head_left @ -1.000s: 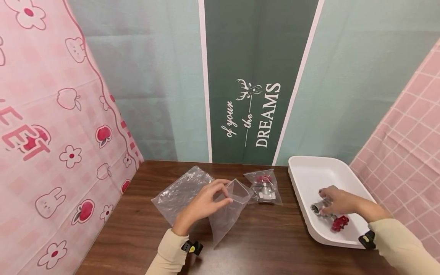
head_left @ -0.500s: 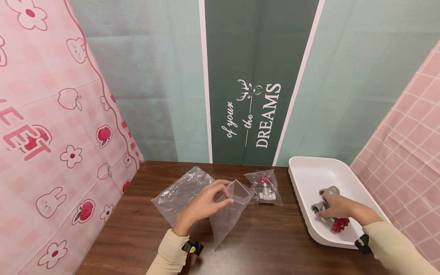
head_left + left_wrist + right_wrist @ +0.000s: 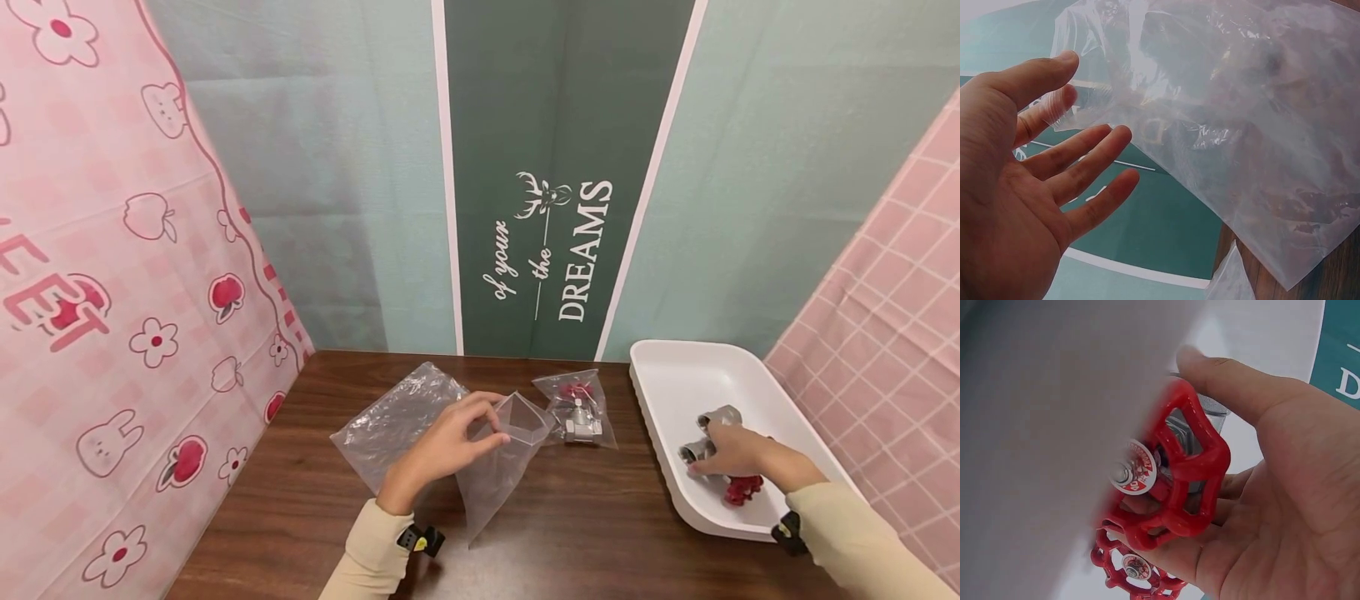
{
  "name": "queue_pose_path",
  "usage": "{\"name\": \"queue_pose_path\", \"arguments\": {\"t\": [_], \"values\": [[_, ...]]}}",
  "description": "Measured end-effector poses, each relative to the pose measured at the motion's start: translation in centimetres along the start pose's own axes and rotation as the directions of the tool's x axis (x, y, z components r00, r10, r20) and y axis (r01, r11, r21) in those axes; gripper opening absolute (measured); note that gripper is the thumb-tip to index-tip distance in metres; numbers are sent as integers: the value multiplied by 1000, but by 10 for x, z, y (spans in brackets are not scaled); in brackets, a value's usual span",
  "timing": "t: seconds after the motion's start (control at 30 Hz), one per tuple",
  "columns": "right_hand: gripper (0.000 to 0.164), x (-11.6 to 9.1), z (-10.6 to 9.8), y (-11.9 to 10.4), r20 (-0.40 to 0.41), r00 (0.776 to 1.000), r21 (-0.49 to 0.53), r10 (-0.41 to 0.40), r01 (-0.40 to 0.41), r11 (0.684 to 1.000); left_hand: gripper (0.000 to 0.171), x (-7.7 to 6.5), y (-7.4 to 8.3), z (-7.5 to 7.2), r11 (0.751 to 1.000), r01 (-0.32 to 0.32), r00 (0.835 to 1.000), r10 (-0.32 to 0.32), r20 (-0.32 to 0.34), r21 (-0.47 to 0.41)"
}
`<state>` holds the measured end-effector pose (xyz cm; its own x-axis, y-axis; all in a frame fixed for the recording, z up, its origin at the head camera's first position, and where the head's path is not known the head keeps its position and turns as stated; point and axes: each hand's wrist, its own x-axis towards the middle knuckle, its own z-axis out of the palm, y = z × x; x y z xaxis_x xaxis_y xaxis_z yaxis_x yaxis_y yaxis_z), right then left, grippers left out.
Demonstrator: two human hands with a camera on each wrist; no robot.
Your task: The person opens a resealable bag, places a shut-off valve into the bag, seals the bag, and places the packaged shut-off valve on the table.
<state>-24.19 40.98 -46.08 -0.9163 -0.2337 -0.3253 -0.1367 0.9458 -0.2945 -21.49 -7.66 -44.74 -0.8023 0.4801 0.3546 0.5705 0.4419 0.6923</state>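
Observation:
At the left of the table, my left hand (image 3: 453,446) holds a clear zip bag (image 3: 495,479) by its mouth, between thumb and index finger. The mouth gapes toward the right. In the left wrist view, the bag's ridged edge (image 3: 1057,111) lies by those two fingertips, and the other fingers spread free. My right hand (image 3: 738,450) reaches into the white tray (image 3: 701,375) and grips a gate valve (image 3: 697,452) with a red handwheel (image 3: 1200,465). A second gate valve (image 3: 722,416) lies beside it, partly covered by the hand; its red wheel (image 3: 1137,565) shows below.
Another clear bag (image 3: 408,412) lies flat behind the left hand. Between that hand and the tray is a bagged gate valve (image 3: 581,421) on the brown wooden table (image 3: 592,517). Fabric backdrops (image 3: 322,208) stand behind and at both sides.
My right hand has shifted slightly within the tray, its thumb coming down at the front of the nearer valve. The left hand and its bag have hardly moved.

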Motion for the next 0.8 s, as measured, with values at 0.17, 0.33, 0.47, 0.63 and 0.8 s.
{"name": "queue_pose_path", "arguments": {"t": [0.17,0.33,0.47,0.63,0.8], "values": [[50,0,0,1,2,1000,-5,-10,10,1000,18,0,-1,0,1000,2,1000,-2,-2,5],[49,1,-1,2,13,1000,-18,-25,25,1000,19,1,-1,0,1000,7,1000,-7,-3,9],[50,1,-1,2,31,999,-4,-19,19,1000,19,1,-2,0,1000,7,1000,-7,1,12],[51,0,-2,2,35,999,-9,-19,19,1000,18,1,-1,0,1000,15,1000,-15,5,12],[58,0,-1,2,45,999,-24,-4,5,1000,18,0,-1,0,1000,20,1000,-20,10,2]]}}
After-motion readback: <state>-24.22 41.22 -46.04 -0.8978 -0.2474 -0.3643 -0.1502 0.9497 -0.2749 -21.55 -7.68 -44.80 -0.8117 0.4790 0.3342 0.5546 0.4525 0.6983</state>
